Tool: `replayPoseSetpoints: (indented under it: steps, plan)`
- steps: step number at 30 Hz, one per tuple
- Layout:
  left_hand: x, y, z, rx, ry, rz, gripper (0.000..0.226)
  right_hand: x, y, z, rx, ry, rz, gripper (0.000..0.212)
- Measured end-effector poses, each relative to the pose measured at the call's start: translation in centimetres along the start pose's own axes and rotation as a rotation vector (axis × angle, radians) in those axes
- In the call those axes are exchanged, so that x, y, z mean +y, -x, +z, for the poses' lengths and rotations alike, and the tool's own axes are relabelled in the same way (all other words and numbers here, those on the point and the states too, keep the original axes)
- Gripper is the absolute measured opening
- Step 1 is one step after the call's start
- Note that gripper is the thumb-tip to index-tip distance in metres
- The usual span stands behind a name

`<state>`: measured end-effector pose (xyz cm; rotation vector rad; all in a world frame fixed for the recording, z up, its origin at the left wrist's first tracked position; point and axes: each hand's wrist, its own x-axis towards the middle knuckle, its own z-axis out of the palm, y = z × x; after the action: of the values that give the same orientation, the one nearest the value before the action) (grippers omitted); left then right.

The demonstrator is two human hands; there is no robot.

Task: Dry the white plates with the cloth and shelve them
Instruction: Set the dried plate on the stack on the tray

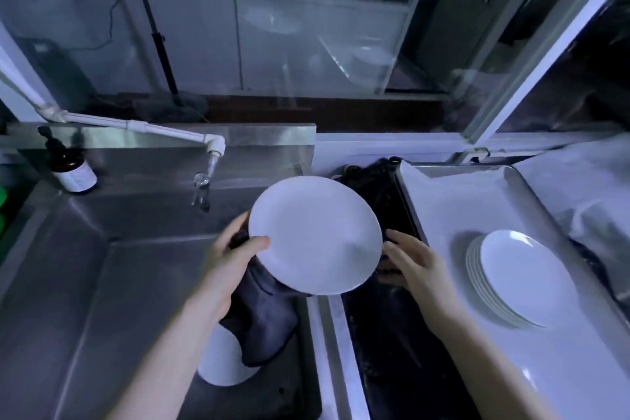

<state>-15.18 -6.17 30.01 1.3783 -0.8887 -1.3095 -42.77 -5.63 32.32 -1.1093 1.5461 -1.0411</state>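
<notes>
Gripping the white plate (pixel 315 235) at its left rim with the left hand (pixel 226 262), dark cloth (pixel 264 320) bunched underneath, probably to wipe the back. Right hand (pixel 414 261), fingers straight, at the opposite rim, seemingly steadying. Right of it, stacked plates (pixel 521 278), likely dried.

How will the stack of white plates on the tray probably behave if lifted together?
The stack of plates is likely stiff and rather heavy, as several plates lie together. Its edges are staggered, so plates may slide apart. The glossy shine suggests a slippery, breakable surface.
</notes>
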Motion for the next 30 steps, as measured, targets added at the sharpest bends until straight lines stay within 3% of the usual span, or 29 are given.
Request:
replayPoseSetpoints:
  steps: [4, 10, 20, 26, 30]
  plan:
    - [-0.2, 0.8, 7.5, -0.065, -0.048, 0.024, 0.052, 1.0, -0.6, -6.2, 0.117, -0.152, -0.010, 0.025]
    - [-1.0, -0.1, 19.2, -0.236, -0.155, -0.005, 0.036, 5.0, -1.5, -18.7, 0.324, -0.206, 0.042, 0.035]
    - [-5.5, -0.7, 35.2, -0.573, -0.423, -0.016, 0.058, 12.1, -2.8, -34.0, 0.507, -0.228, 0.163, 0.039]
    - [-6.9, -1.3, 39.8, -0.597, -0.587, -0.010, 0.063, 14.9, -5.5, -36.7, 0.558, -0.203, 0.249, 0.040]
    - [-7.8, -1.8, 41.9, -0.523, -0.649, -0.007, 0.061, 15.9, -7.2, -37.2, 0.585, -0.190, 0.304, 0.042]
